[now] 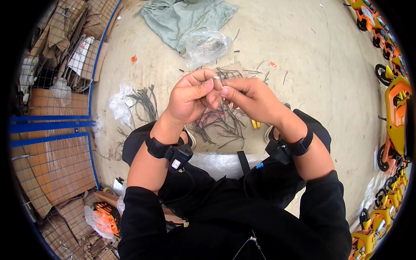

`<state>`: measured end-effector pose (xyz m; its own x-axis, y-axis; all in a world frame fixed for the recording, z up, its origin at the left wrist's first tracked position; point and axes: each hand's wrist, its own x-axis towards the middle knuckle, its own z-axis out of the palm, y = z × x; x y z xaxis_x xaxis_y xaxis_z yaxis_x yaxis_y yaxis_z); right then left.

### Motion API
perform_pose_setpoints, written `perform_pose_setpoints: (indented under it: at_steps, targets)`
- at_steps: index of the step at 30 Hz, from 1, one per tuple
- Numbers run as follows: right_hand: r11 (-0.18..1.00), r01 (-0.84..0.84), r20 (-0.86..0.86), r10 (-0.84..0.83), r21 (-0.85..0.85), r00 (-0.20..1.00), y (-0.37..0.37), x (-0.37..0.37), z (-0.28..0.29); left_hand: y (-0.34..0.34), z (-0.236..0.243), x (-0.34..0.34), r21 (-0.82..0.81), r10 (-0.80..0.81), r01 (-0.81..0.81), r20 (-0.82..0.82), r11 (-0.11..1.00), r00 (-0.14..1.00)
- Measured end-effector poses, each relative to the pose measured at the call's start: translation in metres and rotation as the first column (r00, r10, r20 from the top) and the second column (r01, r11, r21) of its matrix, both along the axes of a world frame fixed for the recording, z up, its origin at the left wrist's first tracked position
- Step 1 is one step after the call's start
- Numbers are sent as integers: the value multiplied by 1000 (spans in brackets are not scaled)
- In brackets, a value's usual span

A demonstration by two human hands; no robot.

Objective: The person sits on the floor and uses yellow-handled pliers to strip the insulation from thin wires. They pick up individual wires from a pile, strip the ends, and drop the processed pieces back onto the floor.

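My left hand (190, 96) and my right hand (256, 99) meet above the floor, fingertips close together. Both are closed in a pinch around something small with a pale, shiny bit (217, 78) showing between the fingers; its kind cannot be made out. Below them, dark cut wires (223, 125) lie scattered over the floor between my feet, some reddish ones among them. A bundle of dark wires (147, 103) rests to the left, against a clear plastic bag (121, 103). By my right foot is a small yellow thing (255, 124), partly hidden.
Blue-framed mesh cages (90, 82) with flattened cardboard (58, 104) stand along the left. A grey-green sheet (177, 21) and another clear plastic bag (209, 47) lie ahead. Yellow and orange small bikes (396, 110) line the right. An orange mesh item (107, 216) sits at lower left.
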<state>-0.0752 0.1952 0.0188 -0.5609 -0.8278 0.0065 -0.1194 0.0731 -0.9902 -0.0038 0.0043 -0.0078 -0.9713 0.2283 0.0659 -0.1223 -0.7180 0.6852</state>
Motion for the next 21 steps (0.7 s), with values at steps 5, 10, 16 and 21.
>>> perform_pose_setpoints:
  at_steps: [5,10,16,21]
  targets:
    - [993,118,-12,-118,-10,993,0,-1,-4,1,3,1,4,7,-7,3,1000,1000]
    - [984,176,-12,-177,-26,984,-2,3,-1,-2,5,1,-1,6,-6,9,1000,1000]
    - [943,281,-182,-312,-179,933,-5,8,-8,-4,13,-2,-81,9,-7,26,997,1000]
    - [942,316,-108,-328,-110,939,-8,4,-13,-8,27,-2,-220,76,-52,102,974,992]
